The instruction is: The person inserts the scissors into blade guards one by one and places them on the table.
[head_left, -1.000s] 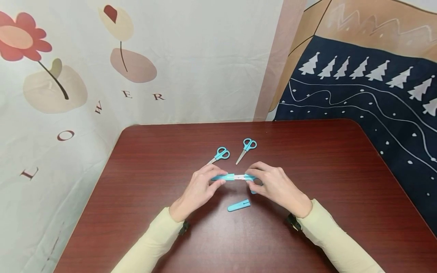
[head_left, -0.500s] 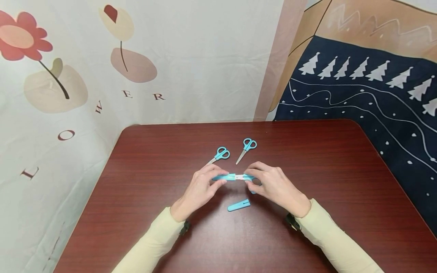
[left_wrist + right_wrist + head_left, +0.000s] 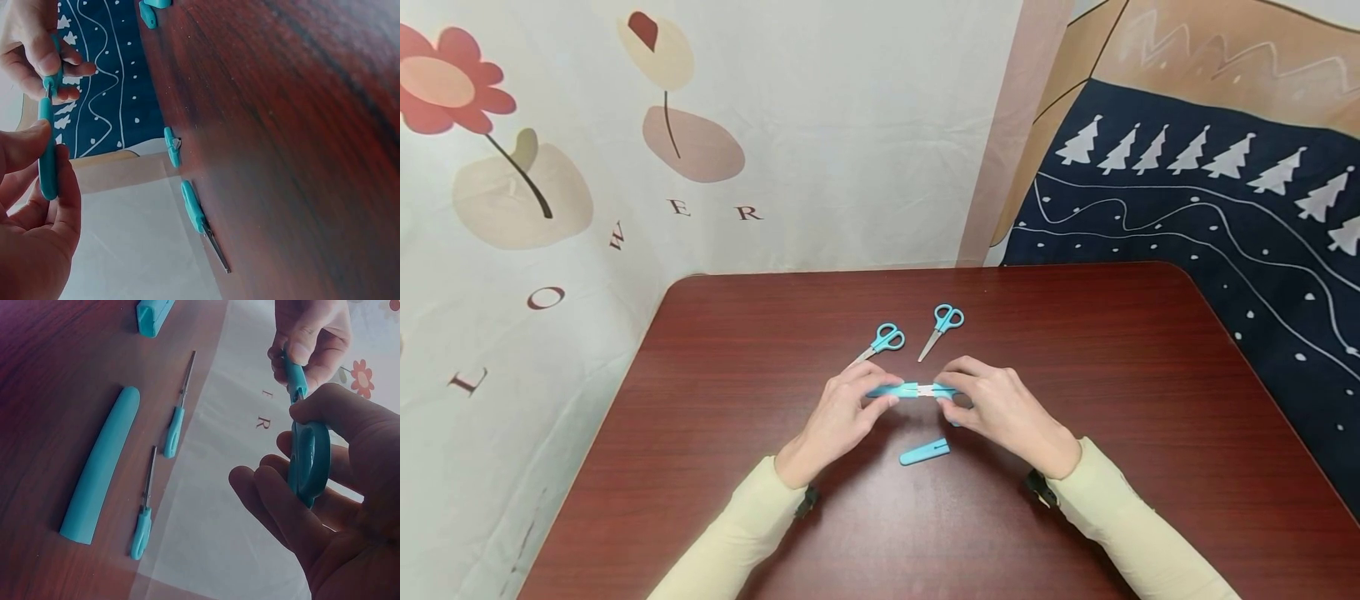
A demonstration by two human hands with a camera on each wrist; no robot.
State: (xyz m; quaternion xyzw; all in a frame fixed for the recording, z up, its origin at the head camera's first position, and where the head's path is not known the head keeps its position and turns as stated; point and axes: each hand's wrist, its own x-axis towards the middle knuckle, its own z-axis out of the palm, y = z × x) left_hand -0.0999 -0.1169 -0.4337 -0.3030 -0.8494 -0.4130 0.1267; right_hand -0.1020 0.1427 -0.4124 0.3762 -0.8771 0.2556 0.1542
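My left hand [image 3: 842, 406] pinches a turquoise scissor sheath [image 3: 895, 390] between thumb and fingers. In my right hand [image 3: 1003, 408] is a pair of scissors, gripped by its turquoise handles [image 3: 310, 459]. The blades point left into the sheath's mouth, and a short bright length of them [image 3: 925, 390] shows between the two hands. Beyond the hands lie two unsheathed pairs of scissors, the left pair [image 3: 888, 337] and the right pair [image 3: 948, 317]. Nearer the body a loose turquoise sheath [image 3: 925, 452] rests on the table, its slit end to the right.
The dark red-brown table [image 3: 730, 333] has rounded far corners. At the top of the right wrist view lies another hollow turquoise sheath [image 3: 153, 315]. Behind the table hang a pale flower-print cloth [image 3: 850, 167] and a navy tree-print cloth [image 3: 1150, 208].
The bare stretch of blade between the hands has become shorter as the scissors slid into the sheath. My right hand shifted slightly left; the loose items stayed put.
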